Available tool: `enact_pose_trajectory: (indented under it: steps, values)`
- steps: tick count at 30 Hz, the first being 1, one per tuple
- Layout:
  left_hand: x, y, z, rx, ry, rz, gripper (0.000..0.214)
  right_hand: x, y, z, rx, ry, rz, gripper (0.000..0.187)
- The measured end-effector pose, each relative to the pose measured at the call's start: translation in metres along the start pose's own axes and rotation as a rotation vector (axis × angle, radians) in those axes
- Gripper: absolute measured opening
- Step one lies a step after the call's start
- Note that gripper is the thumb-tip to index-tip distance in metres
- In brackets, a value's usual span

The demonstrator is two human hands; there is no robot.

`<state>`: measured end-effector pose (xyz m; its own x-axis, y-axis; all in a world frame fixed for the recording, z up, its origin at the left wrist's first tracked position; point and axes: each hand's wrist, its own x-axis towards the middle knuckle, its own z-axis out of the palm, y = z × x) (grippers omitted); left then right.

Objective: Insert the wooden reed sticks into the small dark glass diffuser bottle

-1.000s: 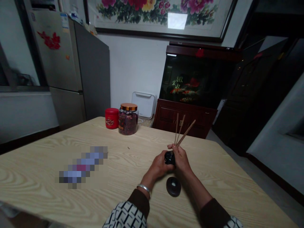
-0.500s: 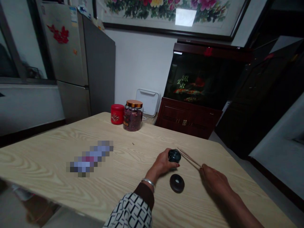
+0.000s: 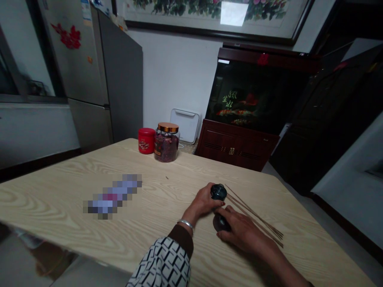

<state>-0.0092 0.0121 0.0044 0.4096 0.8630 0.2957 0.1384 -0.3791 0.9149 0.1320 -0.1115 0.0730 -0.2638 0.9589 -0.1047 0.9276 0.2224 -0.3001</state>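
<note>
My left hand (image 3: 204, 199) is wrapped round a small dark glass bottle (image 3: 218, 192) standing on the table. Just in front of it, my right hand (image 3: 241, 229) has its thumb and fingers closed about the edges of a dark round disc (image 3: 220, 223), which lies on the tabletop and is partly covered by the hand. Several thin brown sticks (image 3: 259, 217) lie loose on the table, fanning out from beside the bottle to beyond my right hand.
On the wooden table (image 3: 167, 247), a blurred-out long object (image 3: 112, 196) lies to the left. A red canister (image 3: 146, 140) and a copper-lidded jar (image 3: 166, 142) stand at the far edge. Behind are a fridge (image 3: 125, 79) and a fish tank cabinet (image 3: 233, 145).
My right hand has let go of the thin sticks, which now lie on the table. It has moved left onto the dark disc. My left hand still holds the bottle.
</note>
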Motion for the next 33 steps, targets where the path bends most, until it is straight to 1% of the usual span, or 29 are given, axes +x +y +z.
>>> enact_pose_trajectory:
  steps: [2,4,6,8,9,10,11,13,15,18,20,21,23,25,28,30,33]
  values:
    - [0.0,-0.001,0.0,-0.009,0.006,-0.012,0.062,0.002,0.003,-0.003,0.107,0.005,-0.043,0.054]
    - [0.0,-0.002,0.0,-0.014,0.009,-0.016,0.063,0.004,0.011,-0.015,0.327,0.069,-0.097,0.046]
    - [0.0,-0.003,-0.001,-0.013,-0.003,-0.011,0.065,0.012,0.017,-0.031,0.64,0.226,-0.125,0.041]
    - [0.0,-0.003,-0.002,-0.004,-0.007,-0.003,0.065,0.027,0.02,-0.044,0.948,0.462,-0.131,0.042]
    - [0.0,-0.002,-0.002,0.001,-0.007,-0.001,0.065,0.037,0.019,-0.047,1.061,0.579,-0.134,0.044]
    - [0.0,-0.002,-0.002,0.008,-0.004,-0.001,0.065,0.048,0.018,-0.048,1.14,0.677,-0.136,0.047]
    - [0.0,-0.001,-0.002,0.014,0.0,0.0,0.064,0.06,0.017,-0.045,1.189,0.745,-0.136,0.048]
    - [0.0,-0.001,-0.002,0.022,0.003,0.003,0.063,0.081,0.017,-0.034,1.235,0.793,-0.128,0.05]
    - [0.001,-0.002,-0.001,0.021,-0.002,0.004,0.062,0.095,0.02,-0.017,1.245,0.753,-0.117,0.051]
    - [0.002,-0.005,0.0,0.021,0.0,0.004,0.063,0.098,0.028,0.003,1.165,0.673,-0.115,0.05]
    - [0.002,-0.006,0.0,0.019,0.006,0.01,0.064,0.091,0.034,0.006,1.051,0.629,-0.131,0.046]
    - [0.002,-0.007,0.0,0.015,0.006,0.014,0.065,0.087,0.036,0.003,0.978,0.599,-0.139,0.045]
    - [0.001,-0.007,-0.001,0.001,0.0,0.015,0.065,0.08,0.04,-0.01,0.802,0.501,-0.149,0.048]
    - [0.001,-0.006,-0.001,-0.008,-0.01,0.016,0.065,0.077,0.041,-0.03,0.606,0.365,-0.155,0.054]
    - [0.001,-0.006,-0.003,0.0,-0.017,0.037,0.065,0.079,0.037,-0.061,0.337,0.188,-0.182,0.054]
    - [0.001,-0.005,-0.003,0.013,-0.017,0.038,0.064,0.081,0.03,-0.078,0.168,0.122,-0.186,0.052]
    - [0.002,-0.006,-0.003,0.028,-0.028,0.015,0.063,0.084,0.014,-0.094,-0.065,0.065,-0.109,0.046]
